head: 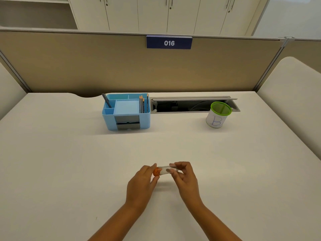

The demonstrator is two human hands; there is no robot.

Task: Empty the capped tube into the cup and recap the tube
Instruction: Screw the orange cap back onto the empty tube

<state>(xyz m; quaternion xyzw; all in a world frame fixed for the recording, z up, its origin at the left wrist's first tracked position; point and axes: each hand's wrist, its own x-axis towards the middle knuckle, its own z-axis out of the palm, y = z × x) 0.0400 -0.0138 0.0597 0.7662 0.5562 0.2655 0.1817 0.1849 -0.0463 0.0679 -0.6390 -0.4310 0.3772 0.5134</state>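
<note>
A clear tube [165, 169] with an orange cap [156, 171] lies sideways between my two hands, low over the middle of the white desk. My left hand [141, 184] pinches the orange cap at the tube's left end. My right hand [185, 178] grips the tube's right end. A small dark item shows inside the tube. The cup [218, 114], green-rimmed mesh with a white label marked "B", stands upright at the far right of the desk, well away from both hands.
A blue desk organiser [126, 113] with pencils and a pen stands at the back centre. An open cable tray [191, 105] runs along the back edge behind the cup. A beige partition with a "016" sign closes the far side.
</note>
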